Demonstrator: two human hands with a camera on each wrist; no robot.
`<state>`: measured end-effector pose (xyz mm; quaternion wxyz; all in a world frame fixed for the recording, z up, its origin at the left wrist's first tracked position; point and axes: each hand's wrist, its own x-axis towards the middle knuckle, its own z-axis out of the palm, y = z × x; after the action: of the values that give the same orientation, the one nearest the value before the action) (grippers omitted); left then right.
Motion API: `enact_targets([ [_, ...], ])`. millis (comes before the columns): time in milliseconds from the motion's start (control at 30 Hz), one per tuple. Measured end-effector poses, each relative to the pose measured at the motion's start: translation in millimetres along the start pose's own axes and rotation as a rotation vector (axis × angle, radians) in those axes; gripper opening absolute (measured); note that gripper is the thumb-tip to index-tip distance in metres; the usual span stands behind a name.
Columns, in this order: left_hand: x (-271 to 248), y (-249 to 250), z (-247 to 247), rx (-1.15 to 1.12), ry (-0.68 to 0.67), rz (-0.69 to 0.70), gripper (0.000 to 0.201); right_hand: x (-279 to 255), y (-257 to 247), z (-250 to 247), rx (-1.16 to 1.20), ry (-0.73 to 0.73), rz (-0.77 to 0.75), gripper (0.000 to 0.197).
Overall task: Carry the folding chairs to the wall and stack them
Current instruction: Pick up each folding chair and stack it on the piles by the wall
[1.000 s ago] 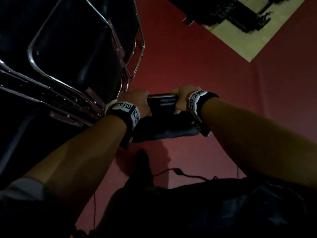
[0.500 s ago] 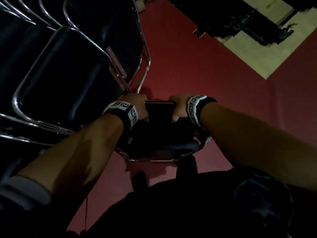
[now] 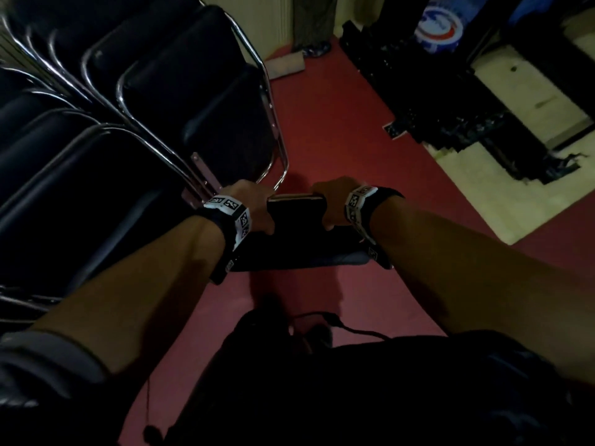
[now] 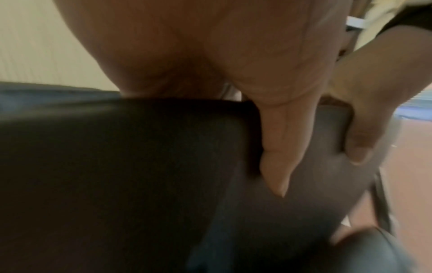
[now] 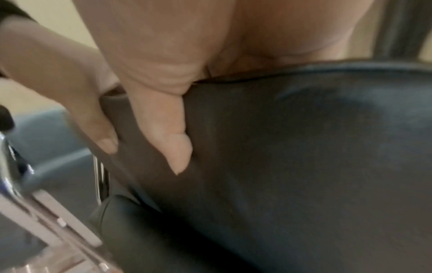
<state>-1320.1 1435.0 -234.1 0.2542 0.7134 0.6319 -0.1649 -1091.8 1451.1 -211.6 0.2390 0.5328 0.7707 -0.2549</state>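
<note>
I hold a black padded folding chair (image 3: pixel 299 239) by the top of its backrest, above the red floor. My left hand (image 3: pixel 249 204) grips the left end, thumb (image 4: pixel 275 151) down the front pad (image 4: pixel 117 166). My right hand (image 3: pixel 331 204) grips the right end, its thumb (image 5: pixel 168 133) pressed on the pad (image 5: pixel 304 147). In each wrist view the other hand shows beside it. A stack of folded black chairs with chrome frames (image 3: pixel 138 101) leans at the left, touching close to my left wrist.
Red carpet (image 3: pixel 338 130) stretches ahead. A cream wall (image 3: pixel 277 20) stands at the far end behind the stack. Dark equipment (image 3: pixel 434 101) and a pale floor patch (image 3: pixel 502 188) lie at the right. My dark trousers and a cable (image 3: pixel 354 329) are below.
The view has tilted up, so the wall and the far end of the stack now show. Both hands keep their grip on the chair, which stays beside the stack.
</note>
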Motion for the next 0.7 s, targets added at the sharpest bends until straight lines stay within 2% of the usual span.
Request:
enact_targets([
  [100,41.5,-1.3,-20.0,-0.057,0.056,-0.012,0.048,44.5,18.8,-43.8,-0.070,0.006,-0.008,0.063],
  [267,104.9,-23.0,-62.5,-0.128,0.132,-0.040,0.060,120.3,27.1,-110.2,-0.119,0.012,0.019,0.051],
  [367,135.4,-49.0,-84.7,-0.191,0.119,-0.087,0.068,165.9,13.8,-142.7,-0.146,-0.024,-0.005,0.051],
  [433,148.3,-65.7,-100.6,-0.247,0.100,-0.125,0.062,190.8,3.9,-162.0,-0.153,-0.024,-0.022,0.053],
  [500,159.0,-85.8,-113.3,-0.316,0.098,-0.176,0.058,215.2,-8.7,-181.1,-0.171,-0.024,-0.048,0.060],
  [600,166.2,-112.2,-121.9,-0.408,0.083,-0.238,0.056,244.9,-29.7,-203.0,-0.182,-0.046,-0.114,0.082],
  [700,177.4,-137.5,-126.3,-0.507,0.067,-0.322,0.056,277.4,-49.0,-229.3,-0.227,-0.097,-0.211,0.088],
])
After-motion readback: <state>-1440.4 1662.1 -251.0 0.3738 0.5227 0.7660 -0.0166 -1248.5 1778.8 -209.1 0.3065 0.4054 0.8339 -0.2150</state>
